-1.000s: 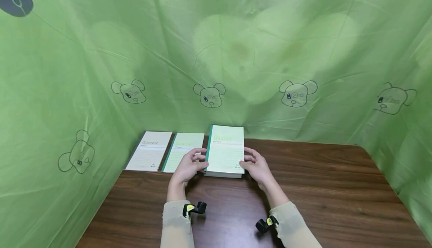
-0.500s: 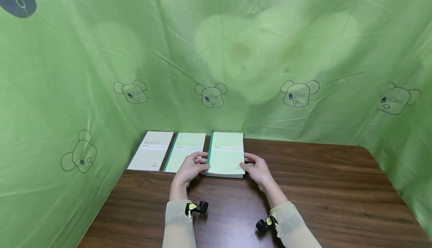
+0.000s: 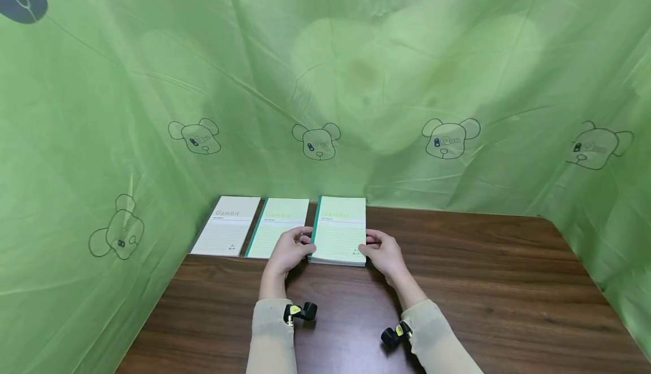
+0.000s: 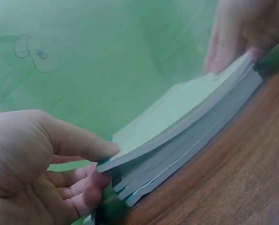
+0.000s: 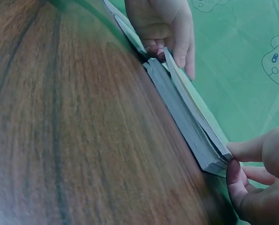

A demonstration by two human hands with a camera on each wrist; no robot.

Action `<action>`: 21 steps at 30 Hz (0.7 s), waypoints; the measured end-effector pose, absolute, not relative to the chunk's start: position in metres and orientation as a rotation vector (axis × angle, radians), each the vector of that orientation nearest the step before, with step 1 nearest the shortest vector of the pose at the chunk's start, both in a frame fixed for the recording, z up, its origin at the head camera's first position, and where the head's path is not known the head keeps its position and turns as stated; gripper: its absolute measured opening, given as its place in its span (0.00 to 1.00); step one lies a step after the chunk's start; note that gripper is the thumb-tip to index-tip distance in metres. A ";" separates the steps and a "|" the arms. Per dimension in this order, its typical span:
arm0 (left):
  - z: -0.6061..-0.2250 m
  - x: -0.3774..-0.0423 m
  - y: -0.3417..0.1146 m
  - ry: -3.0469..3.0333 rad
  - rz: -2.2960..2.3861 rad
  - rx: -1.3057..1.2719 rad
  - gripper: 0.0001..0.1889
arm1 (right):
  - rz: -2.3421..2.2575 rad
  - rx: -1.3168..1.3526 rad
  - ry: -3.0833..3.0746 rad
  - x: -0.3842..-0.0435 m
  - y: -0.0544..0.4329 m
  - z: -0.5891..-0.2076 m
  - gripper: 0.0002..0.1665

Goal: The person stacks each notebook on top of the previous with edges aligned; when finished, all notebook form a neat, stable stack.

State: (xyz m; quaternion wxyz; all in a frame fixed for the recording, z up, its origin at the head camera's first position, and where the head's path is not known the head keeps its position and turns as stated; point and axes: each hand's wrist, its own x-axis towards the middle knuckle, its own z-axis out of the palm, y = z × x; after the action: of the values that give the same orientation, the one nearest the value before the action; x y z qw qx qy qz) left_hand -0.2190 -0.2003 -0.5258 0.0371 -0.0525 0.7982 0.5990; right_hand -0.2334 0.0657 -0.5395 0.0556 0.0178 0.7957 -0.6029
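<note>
Table (image 3: pixel 498 289): one, dark wood grain, backed by green cloth (image 3: pixel 386 182) printed with five outlined bear heads (image 3: pixel 451 141). On it we list: one white notebook (image 3: pixel 225 231), far left; one pale green notebook (image 3: pixel 277 221) beside it; one notebook stack (image 4: pixel 193 136) to their right, its count we cannot tell. Hands: two; left hand (image 3: pixel 289 251) and right hand (image 3: pixel 383 254), fingers of both pinching the stack's top notebook (image 3: pixel 339 227) from either side.
</note>
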 end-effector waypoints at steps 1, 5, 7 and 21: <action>-0.525 -0.219 -0.199 2.470 1.824 -0.162 0.28 | -1.828 0.058 2.420 -0.234 0.065 -0.540 0.30; -0.523 -0.219 -0.197 2.553 1.737 -0.166 0.27 | -1.832 0.061 2.438 -0.234 0.065 -0.541 0.30; -0.524 -0.219 -0.197 2.584 1.694 -0.181 0.26 | -1.826 0.061 2.453 -0.233 0.064 -0.541 0.30; -0.527 -0.221 -0.191 2.714 1.558 -0.227 0.26 | -1.777 0.008 2.562 -0.234 0.063 -0.551 0.28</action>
State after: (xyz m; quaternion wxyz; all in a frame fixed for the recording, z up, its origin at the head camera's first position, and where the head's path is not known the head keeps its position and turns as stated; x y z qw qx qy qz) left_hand -0.2211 -0.1915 -0.5265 0.0018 -0.0723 0.8650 0.4965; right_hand -0.2341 0.0628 -0.5514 0.0117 0.0027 0.8216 -0.5699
